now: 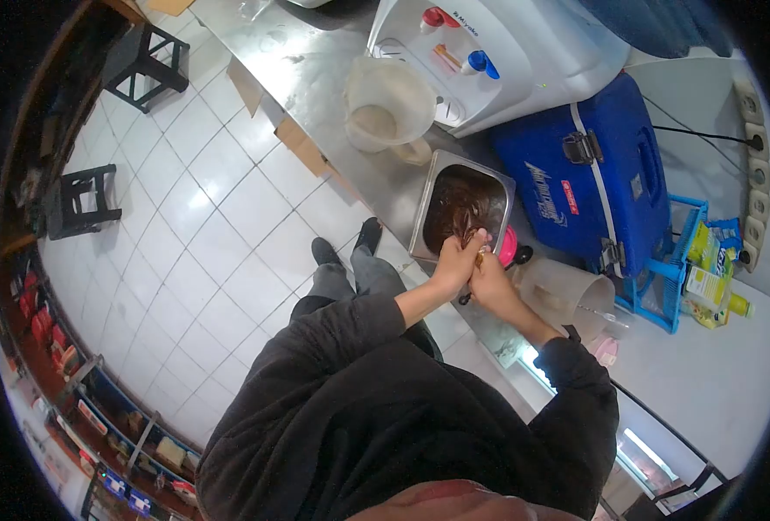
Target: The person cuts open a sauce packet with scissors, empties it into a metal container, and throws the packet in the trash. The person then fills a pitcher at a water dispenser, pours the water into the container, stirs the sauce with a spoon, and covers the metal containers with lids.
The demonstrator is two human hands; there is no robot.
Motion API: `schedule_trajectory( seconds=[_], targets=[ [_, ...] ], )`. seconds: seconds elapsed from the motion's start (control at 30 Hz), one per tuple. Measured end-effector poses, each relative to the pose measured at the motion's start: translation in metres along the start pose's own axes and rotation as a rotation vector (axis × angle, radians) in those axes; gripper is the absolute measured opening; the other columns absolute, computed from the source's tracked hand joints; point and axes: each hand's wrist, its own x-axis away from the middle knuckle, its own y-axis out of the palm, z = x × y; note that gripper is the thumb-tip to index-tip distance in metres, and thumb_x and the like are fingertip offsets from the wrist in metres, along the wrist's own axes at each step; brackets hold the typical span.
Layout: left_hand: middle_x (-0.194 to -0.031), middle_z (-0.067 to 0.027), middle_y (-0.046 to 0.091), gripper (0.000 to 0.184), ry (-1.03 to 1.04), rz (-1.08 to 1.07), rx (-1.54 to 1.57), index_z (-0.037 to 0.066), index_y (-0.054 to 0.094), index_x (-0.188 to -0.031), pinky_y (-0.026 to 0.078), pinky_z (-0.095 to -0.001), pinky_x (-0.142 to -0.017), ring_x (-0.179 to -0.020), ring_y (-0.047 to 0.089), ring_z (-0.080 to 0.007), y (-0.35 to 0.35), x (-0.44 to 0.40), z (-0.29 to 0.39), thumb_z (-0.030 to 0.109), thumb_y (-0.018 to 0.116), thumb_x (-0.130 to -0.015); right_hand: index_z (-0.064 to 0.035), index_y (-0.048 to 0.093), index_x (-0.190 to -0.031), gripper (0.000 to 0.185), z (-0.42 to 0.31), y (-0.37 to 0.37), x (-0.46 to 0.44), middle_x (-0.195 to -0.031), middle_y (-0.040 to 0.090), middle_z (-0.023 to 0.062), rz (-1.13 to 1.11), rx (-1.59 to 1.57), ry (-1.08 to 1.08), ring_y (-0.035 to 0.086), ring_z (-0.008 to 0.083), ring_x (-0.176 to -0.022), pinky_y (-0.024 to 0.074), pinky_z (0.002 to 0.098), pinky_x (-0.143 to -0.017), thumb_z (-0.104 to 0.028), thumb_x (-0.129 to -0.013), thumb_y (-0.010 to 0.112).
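Observation:
A rectangular steel pan [421, 211] with dark brown, glossy contents [465, 201] sits on the metal counter [315, 82]. My left hand [456, 263] and my right hand [491, 276] meet at the pan's near edge, fingers closed together around something small and pale that I cannot make out. Beside the pan, close to my right hand, is a pink round item [509, 247] with a black part. A cloudy plastic jug [390, 97] stands beyond the pan, its handle toward it. To the right of my right hand is a translucent container [567, 291] with a utensil in it.
A white water dispenser [524, 61] and a blue cooler box [545, 187] stand behind the pan. Right of them are a blue plastic basket [663, 291], green-yellow packets [706, 278] and a power strip [754, 165]. Black stools [146, 68] stand on the tiled floor.

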Motion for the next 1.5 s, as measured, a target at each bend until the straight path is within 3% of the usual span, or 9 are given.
schedule_trajectory(
  seconds=[0.07, 0.17, 0.27, 0.37, 0.57, 0.77, 0.9, 1.1, 1.5],
  targets=[
    [-0.073, -0.002, 0.058, 0.029, -0.069, -0.002, 0.045, 0.002, 0.061, -0.083, 0.042, -0.0237, -0.057, -0.062, 0.052, -0.0087, -0.001, -0.001, 0.001, 0.029, 0.055, -0.089, -0.0041, 0.049, -0.077, 0.021, 0.009, 0.001, 0.001, -0.06, 0.049, 0.0037, 0.069, 0.251, -0.247, 0.048, 0.0154, -0.049, 0.0382, 0.03, -0.045, -0.017, -0.092, 0.04],
    [-0.073, -0.0029, 0.059, 0.032, -0.214, -0.057, 0.052, 0.002, 0.061, -0.084, 0.044, -0.024, -0.058, -0.062, 0.053, -0.0102, -0.006, -0.001, 0.009, 0.032, 0.053, -0.089, -0.0017, 0.052, -0.088, 0.018, -0.008, -0.01, 0.008, -0.071, 0.058, 0.0083, -0.12, 0.335, -0.033, 0.055, 0.0228, -0.062, 0.0434, 0.0364, -0.055, -0.016, -0.092, 0.041],
    [-0.074, -0.0034, 0.059, 0.037, -0.296, -0.174, -0.083, 0.004, 0.061, -0.084, 0.046, -0.025, -0.06, -0.065, 0.055, -0.0114, -0.007, 0.002, 0.035, 0.038, 0.048, -0.091, -0.0022, 0.051, -0.1, 0.021, -0.014, -0.027, 0.006, -0.086, 0.061, 0.0115, -0.496, -0.516, 0.248, 0.058, 0.0284, -0.067, 0.0447, 0.0409, -0.057, -0.019, -0.093, 0.041],
    [-0.083, -0.0042, 0.06, 0.043, -0.345, -0.323, -0.189, 0.005, 0.059, -0.092, 0.048, -0.0263, -0.063, -0.072, 0.057, -0.0117, -0.011, -0.002, 0.041, 0.044, 0.042, -0.092, -0.005, 0.047, -0.099, 0.021, -0.086, -0.042, 0.012, -0.084, 0.056, 0.0096, -0.381, -1.057, 0.632, 0.056, 0.0236, -0.063, 0.045, 0.0362, -0.055, -0.025, -0.093, 0.043],
    [-0.093, -0.0044, 0.06, 0.047, -0.491, -0.435, 0.044, 0.005, 0.054, -0.104, 0.049, -0.0241, -0.07, -0.078, 0.057, -0.011, -0.016, -0.003, 0.05, 0.048, 0.039, -0.091, -0.0099, 0.041, -0.09, 0.018, -0.047, -0.018, 0.004, -0.068, 0.041, 0.0004, -0.335, -1.099, 0.498, 0.036, 0.0074, -0.049, 0.0305, 0.0209, -0.043, -0.028, -0.094, 0.042],
    [-0.075, -0.0033, 0.058, 0.04, -0.428, -0.485, 0.226, 0.005, 0.057, -0.09, 0.043, -0.0233, -0.054, -0.063, 0.053, -0.0095, -0.021, 0.002, 0.025, 0.043, 0.048, -0.09, -0.0086, 0.045, -0.079, 0.023, -0.031, -0.009, 0.005, -0.056, 0.038, -0.0031, -0.012, -0.881, 0.495, 0.033, 0.0059, -0.04, 0.0251, 0.021, -0.034, -0.027, -0.093, 0.041],
    [-0.072, -0.0022, 0.057, 0.029, -0.123, 0.028, -0.242, 0.001, 0.059, -0.082, 0.042, -0.0243, -0.057, -0.064, 0.051, -0.0083, 0.002, 0.014, 0.018, 0.03, 0.057, -0.088, 0.0028, 0.05, -0.107, 0.032, -0.021, 0.002, 0.0, -0.082, 0.059, 0.0196, 0.034, -0.086, 0.303, 0.06, 0.0294, -0.063, 0.045, 0.0388, -0.051, -0.023, -0.09, 0.043],
    [-0.074, -0.0055, 0.058, 0.03, 0.022, 0.02, -0.133, -0.001, 0.058, -0.083, 0.044, -0.0247, -0.061, -0.065, 0.053, -0.011, -0.002, -0.002, -0.007, 0.026, 0.049, -0.091, 0.006, 0.049, -0.106, 0.027, -0.03, -0.001, 0.005, -0.092, 0.057, 0.0293, 0.056, 0.222, -0.084, 0.057, 0.0422, -0.085, 0.0463, 0.0446, -0.068, -0.012, -0.086, 0.044],
    [-0.07, -0.0025, 0.051, 0.029, -0.27, -0.157, 0.258, 0.007, 0.048, -0.078, 0.045, -0.0273, -0.059, -0.062, 0.051, -0.0135, -0.008, -0.013, 0.021, 0.031, 0.043, -0.094, 0.0055, 0.043, -0.109, 0.029, -0.018, -0.01, 0.004, -0.091, 0.057, 0.0262, -0.036, 0.423, -0.289, 0.059, 0.0365, -0.081, 0.0474, 0.0439, -0.07, -0.013, -0.087, 0.047]
  ],
)
